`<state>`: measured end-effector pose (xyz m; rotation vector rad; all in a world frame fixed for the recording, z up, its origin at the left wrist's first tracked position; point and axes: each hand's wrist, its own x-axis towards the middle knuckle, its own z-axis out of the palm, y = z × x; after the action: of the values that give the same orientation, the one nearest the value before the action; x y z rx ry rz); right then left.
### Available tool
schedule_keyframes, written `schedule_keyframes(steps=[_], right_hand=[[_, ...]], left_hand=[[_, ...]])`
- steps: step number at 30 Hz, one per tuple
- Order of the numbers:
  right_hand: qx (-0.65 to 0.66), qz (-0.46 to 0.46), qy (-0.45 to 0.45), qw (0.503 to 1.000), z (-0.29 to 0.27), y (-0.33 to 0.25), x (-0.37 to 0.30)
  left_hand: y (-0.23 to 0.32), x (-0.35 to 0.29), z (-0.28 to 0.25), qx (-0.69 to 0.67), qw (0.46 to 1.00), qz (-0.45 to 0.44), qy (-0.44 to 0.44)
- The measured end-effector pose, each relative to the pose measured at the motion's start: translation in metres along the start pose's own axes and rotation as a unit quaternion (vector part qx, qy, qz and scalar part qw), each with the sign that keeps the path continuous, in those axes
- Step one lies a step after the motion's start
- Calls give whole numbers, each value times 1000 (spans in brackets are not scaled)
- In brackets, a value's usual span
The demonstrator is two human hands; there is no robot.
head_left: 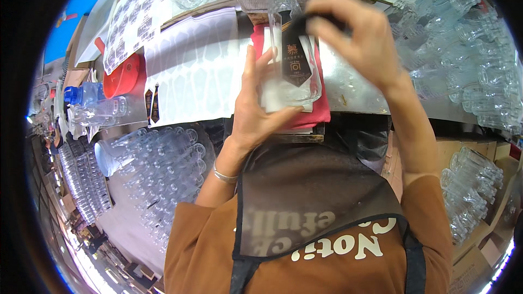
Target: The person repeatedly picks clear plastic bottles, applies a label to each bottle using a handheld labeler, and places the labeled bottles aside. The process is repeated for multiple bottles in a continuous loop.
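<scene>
Fingers of both hands grip a clear bottle above the bottle-crowded metal bench.

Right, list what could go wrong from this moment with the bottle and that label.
1. The black label looks only partly pressed onto the clear bottle; the right hand pinches its top, so it may set crooked or wrinkle.
2. The left hand steadies the smooth bottle with spread fingers; it could slip on the red cloth.
3. Empty bottles crowd the bench by the right forearm; a wide move might topple some.
</scene>
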<state>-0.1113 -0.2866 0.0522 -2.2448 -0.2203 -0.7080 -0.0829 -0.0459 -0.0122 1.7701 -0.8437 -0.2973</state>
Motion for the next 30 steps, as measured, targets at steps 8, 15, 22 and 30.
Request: schedule_keyframes(steps=[8, 15, 22, 30], right_hand=[[187, 9, -140, 972, -4, -34, -78], [-9, 59, 6, 998, -6, -1, 22], [-107, -163, -3, 981, 4, -5, 32], [326, 288, -114, 893, -18, -47, -46]], left_hand=[[-7, -5, -2, -3, 1000, -16, 6], [5, -2, 2, 5, 1000, 14, 17], [9, 1, 3, 29, 999, 14, 9], [20, 5, 15, 146, 981, 92, 83]])
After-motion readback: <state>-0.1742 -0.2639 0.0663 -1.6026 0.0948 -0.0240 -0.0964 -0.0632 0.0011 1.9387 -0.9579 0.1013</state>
